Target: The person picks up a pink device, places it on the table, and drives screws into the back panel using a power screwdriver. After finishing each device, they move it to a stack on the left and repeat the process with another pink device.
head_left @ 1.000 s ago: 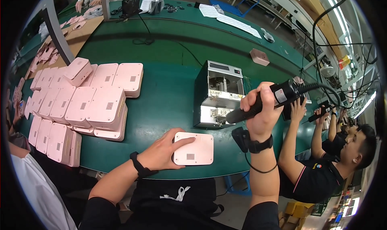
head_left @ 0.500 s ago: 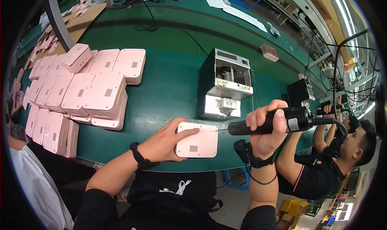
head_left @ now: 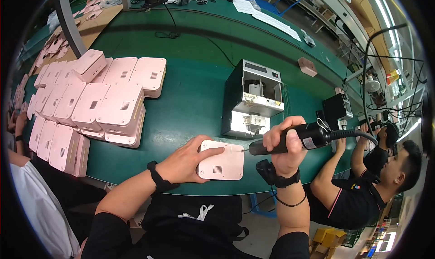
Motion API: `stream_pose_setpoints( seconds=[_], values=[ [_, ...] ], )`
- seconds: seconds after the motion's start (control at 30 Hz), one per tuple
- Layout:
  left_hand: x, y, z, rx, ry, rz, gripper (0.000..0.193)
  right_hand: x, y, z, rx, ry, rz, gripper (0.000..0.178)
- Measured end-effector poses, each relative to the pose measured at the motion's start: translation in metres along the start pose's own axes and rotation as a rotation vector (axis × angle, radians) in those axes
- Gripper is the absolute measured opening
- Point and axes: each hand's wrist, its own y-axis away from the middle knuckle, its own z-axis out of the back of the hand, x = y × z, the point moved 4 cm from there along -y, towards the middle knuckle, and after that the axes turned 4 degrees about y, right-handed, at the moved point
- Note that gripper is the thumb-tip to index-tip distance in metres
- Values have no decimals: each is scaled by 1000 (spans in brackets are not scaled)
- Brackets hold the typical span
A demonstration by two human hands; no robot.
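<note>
A pale pink plastic box [head_left: 232, 166] with a slotted vent and holes near its corners lies near the table's front edge. My left hand [head_left: 183, 161] grips it from the left, thumb across the top face. In my right hand [head_left: 289, 155] is a black corded electric screwdriver [head_left: 321, 134], held almost level. Its thin bit points left over the upper right part of the box; whether the tip touches I cannot tell. Behind the box stands a black and silver screw feeder [head_left: 233, 93] with an open front.
Many similar pink boxes [head_left: 120, 105] are stacked on the left of the green table [head_left: 190, 105]. Another pink box [head_left: 307, 66] lies far right. A co-worker [head_left: 358, 195] sits at the right, another person [head_left: 34, 186] at the left. The screwdriver's cable [head_left: 358, 134] rises at the right.
The screwdriver and my right hand have moved left and slightly down, so the bit now reaches over the box instead of its right edge. My left hand keeps its grip.
</note>
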Motion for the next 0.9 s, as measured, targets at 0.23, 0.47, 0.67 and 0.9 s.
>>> stream_pose_setpoints(
  seconds=[0.23,0.47,0.67,0.9],
  values=[
    [-3,-12,-9,-7,13,-18,84,7,-15,6,-3,97,-21,22],
    [-5,-26,-18,-17,-6,-51,82,21,-40,7,-158,48,137,20],
    [-4,-32,-21,-46,17,-80,82,27,-31,10,-105,36,73,22],
    [-4,-32,-18,-43,-1,-78,82,22,-15,-6,-103,-43,82,23]
  ],
)
